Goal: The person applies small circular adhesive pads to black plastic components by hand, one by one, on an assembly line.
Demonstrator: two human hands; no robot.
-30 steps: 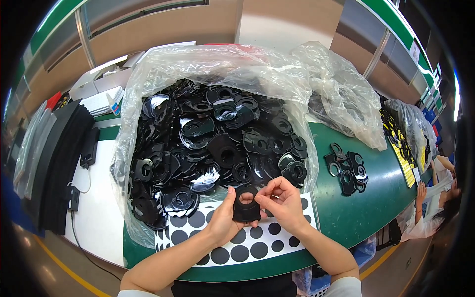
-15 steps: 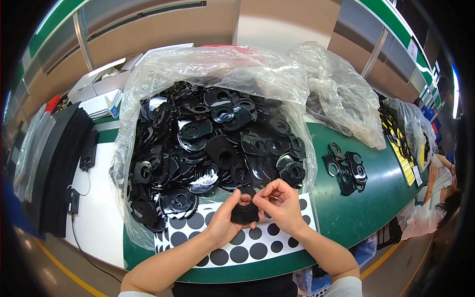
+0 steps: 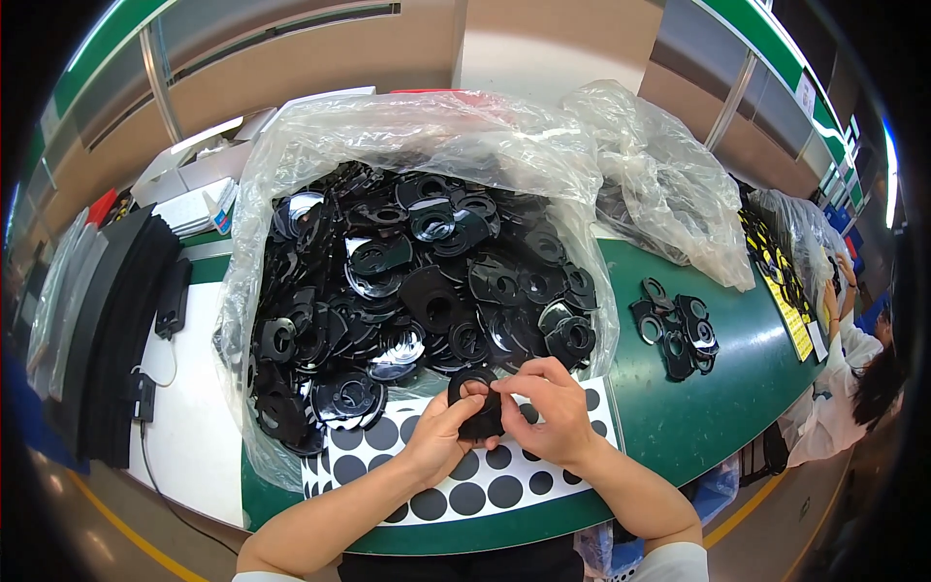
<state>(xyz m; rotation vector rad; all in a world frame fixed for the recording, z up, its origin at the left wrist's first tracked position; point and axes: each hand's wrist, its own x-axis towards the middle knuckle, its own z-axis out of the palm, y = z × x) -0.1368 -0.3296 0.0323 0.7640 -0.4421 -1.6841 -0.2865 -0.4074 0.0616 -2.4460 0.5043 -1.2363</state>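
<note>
A black plastic part [image 3: 482, 421] with a round hole is gripped in my left hand [image 3: 436, 444], its fingers wrapped beneath and the thumb on top by the hole. Thumb and forefinger of my right hand [image 3: 555, 417] are pinched together at the part's right edge; whether something small sits between them is hidden. Below both hands lies a white sheet [image 3: 554, 489] covered with black round stickers [image 3: 467, 499]. Just beyond, a large clear plastic bag [image 3: 238, 339] gapes around a heap of similar glossy black parts [image 3: 427, 301].
On the green table [image 3: 669, 427], a small pile of black parts [image 3: 679, 330] rests to the right. Another clear bag [image 3: 659, 184] stands behind it. Black foam sheets [image 3: 107, 330] and a cabled black device [image 3: 144, 396] are at left. A co-worker [image 3: 839, 398] sits at far right.
The part in my left hand has tilted and shifted slightly left. My right fingers have moved a little down along its edge. The co-worker's arms have risen toward the bag there.
</note>
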